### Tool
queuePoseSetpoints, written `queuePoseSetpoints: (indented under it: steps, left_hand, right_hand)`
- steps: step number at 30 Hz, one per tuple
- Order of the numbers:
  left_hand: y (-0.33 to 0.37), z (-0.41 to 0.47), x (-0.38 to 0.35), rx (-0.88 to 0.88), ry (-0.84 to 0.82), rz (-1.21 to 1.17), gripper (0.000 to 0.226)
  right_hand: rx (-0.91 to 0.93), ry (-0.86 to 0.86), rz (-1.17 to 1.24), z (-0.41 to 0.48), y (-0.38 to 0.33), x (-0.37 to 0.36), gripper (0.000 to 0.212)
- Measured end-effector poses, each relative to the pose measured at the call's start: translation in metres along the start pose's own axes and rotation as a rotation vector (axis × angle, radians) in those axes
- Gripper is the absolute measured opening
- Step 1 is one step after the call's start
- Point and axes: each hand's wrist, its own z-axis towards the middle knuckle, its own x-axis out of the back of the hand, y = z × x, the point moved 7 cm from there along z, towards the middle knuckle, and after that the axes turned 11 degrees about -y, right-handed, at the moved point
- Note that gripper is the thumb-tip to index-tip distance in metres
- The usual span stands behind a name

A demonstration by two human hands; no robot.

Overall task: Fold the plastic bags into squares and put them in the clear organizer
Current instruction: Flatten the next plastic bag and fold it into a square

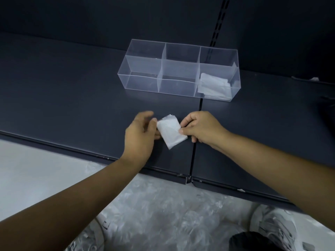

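Currently both bare hands are over a dark shelf (72,91), and between them is a small folded plastic bag (171,130), white and half transparent, in a nearly square shape and turned a little diagonal. The right hand (199,127) pinches the right edge of this bag between the thumb and the index finger, and the other fingers are curled under the palm. The left hand (140,134) is at the left edge of the bag, and its fingertips (157,135) touch this edge. This hand is blurred, so I cannot tell if it really grips the bag or only touches it. The bag is near the front edge of the shelf, just beside a thin seam that runs across the shelf surface. It is not clear if the bag lies on the shelf or is held a little above it. Farther back on the same shelf, well apart from the hands, stands the clear organizer (141,82), a long transparent box divided into compartments. In the compartment at its right end lie some folded bags (213,86), a little loose, one over the other. The other compartments show only the dark shelf through their walls. Below the shelf edge, crumpled clear plastic (163,211) covers a pale floor, and a light grey shoe (275,225) is seen at the lower right.
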Motion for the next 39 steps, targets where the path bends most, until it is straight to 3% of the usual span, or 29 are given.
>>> queuePoseSetpoints:
  steps: [2,4,7,10,13,16,18,26,31,33,36,39]
  left_hand:
    - [0.027,-0.010,0.001,-0.337,0.069,0.463,0.026]
    - [0.033,-0.020,-0.023,-0.555,-0.044,0.809,0.033]
    - [0.010,-0.017,-0.046,-0.434,-0.248,1.103,0.055]
    - [-0.015,-0.005,-0.042,-0.261,-0.288,1.230,0.065]
    - [-0.024,0.001,-0.040,-0.209,-0.303,1.235,0.074]
    - [-0.025,0.000,-0.040,-0.218,-0.311,1.286,0.082]
    - [-0.024,0.001,-0.038,-0.217,-0.316,1.310,0.087]
    - [-0.025,0.004,-0.037,-0.183,-0.315,1.286,0.092]
    - [-0.026,-0.006,-0.043,-0.101,-0.269,1.207,0.097]
    - [-0.025,-0.013,-0.047,-0.083,-0.291,1.113,0.099]
    - [-0.013,-0.015,-0.037,-0.016,-0.324,0.742,0.099]
    - [0.026,-0.013,-0.025,-0.247,-0.328,0.671,0.113]
  right_hand:
    - [-0.011,0.021,-0.010,0.002,-0.001,0.001,0.012]
    - [-0.018,0.044,-0.027,0.003,-0.002,0.000,0.013]
    - [-0.029,0.071,-0.067,0.003,-0.004,0.000,0.013]
    - [-0.014,0.119,-0.121,0.002,-0.007,-0.001,0.013]
    - [0.068,0.250,-0.359,-0.007,-0.013,-0.009,0.009]
    - [0.144,0.362,-0.688,-0.020,-0.009,-0.021,0.034]
    - [0.160,0.395,-0.741,-0.024,-0.003,-0.020,0.037]
    - [0.133,0.449,-0.635,-0.023,0.003,-0.009,0.014]
    - [0.111,0.382,-0.601,-0.023,0.001,-0.014,0.022]
    - [0.094,0.321,-0.573,-0.021,-0.001,-0.016,0.021]
    - [0.133,0.220,-0.341,-0.024,-0.010,-0.006,0.019]
    - [0.236,0.132,-0.300,-0.038,-0.028,0.004,0.028]
